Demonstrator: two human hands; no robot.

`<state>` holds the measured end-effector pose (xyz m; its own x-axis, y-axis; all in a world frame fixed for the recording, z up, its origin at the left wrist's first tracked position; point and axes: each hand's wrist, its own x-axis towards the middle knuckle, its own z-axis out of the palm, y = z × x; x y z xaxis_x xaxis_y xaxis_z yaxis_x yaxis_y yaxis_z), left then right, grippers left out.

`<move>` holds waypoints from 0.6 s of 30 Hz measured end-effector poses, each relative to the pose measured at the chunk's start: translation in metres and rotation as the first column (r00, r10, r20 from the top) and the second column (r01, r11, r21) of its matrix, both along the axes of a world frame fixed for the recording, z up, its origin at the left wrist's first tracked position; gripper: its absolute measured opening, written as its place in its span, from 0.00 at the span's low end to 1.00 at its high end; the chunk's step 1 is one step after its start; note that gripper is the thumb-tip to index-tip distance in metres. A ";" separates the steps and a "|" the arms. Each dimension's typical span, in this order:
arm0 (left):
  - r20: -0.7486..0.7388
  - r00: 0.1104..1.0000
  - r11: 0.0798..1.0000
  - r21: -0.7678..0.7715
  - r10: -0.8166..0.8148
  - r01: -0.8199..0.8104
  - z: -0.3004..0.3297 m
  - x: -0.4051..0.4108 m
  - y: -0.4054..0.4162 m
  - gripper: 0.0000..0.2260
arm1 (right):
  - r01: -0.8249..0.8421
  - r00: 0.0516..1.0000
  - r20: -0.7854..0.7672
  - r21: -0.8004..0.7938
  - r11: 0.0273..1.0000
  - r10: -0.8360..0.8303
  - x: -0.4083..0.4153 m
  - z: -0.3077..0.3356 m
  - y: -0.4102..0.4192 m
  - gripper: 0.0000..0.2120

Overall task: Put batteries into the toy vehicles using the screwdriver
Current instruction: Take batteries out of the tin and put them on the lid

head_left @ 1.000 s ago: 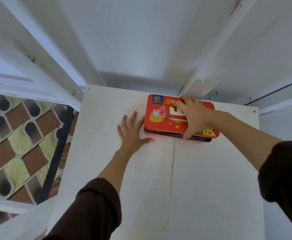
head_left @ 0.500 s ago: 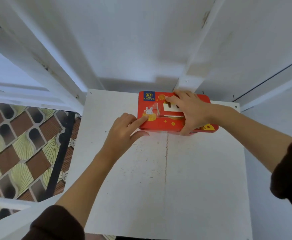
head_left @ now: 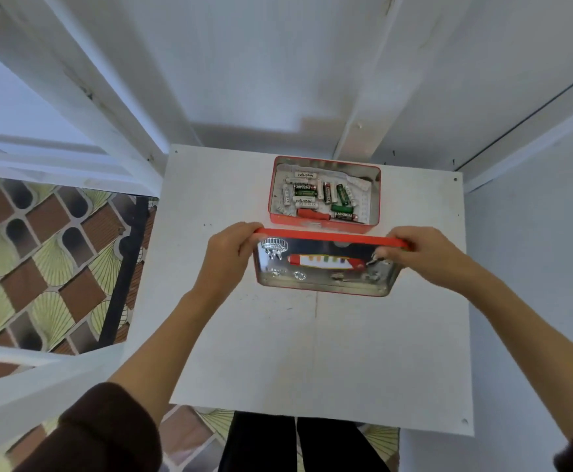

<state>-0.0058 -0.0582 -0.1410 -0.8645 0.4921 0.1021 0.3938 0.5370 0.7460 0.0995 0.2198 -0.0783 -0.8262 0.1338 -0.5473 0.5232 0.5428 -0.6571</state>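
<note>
A: One red metal tin (head_left: 324,194) sits open at the far side of the white desk (head_left: 312,352), batteries (head_left: 322,195) heaped inside!

B: I read "Eveready" and "Heybright". Count's unclear.

A: Left hand (head_left: 225,258) and right hand (head_left: 424,257) each pinch an end of the one shiny red-rimmed lid (head_left: 324,264), fingers curled on it, nearer than the tin.

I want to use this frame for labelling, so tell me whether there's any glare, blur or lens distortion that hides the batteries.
Head view: wide-angle bending of the frame edges; the lid has a mirror-like inside, full of reflections; batteries in the tin evenly lit, some labels readable.
</note>
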 end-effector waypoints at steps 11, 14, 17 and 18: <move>0.482 0.840 0.955 -0.265 0.249 -0.131 -0.072 0.010 0.023 0.13 | 0.581 0.813 -0.005 -0.028 0.813 -0.582 0.034 -0.114 -0.041 0.15; 0.483 0.843 0.951 -0.292 0.238 -0.101 -0.080 0.007 0.027 0.12 | 0.515 0.857 0.018 0.031 0.857 -0.515 0.030 -0.123 -0.044 0.13; 0.466 0.858 0.946 -0.317 0.217 -0.067 -0.088 0.006 0.028 0.11 | 0.491 0.866 0.039 0.118 0.863 -0.498 0.030 -0.131 -0.043 0.12; 0.459 0.864 0.943 -0.328 0.207 -0.051 -0.089 0.006 0.028 0.11 | 0.489 0.866 0.047 0.131 0.862 -0.498 0.030 -0.134 -0.043 0.14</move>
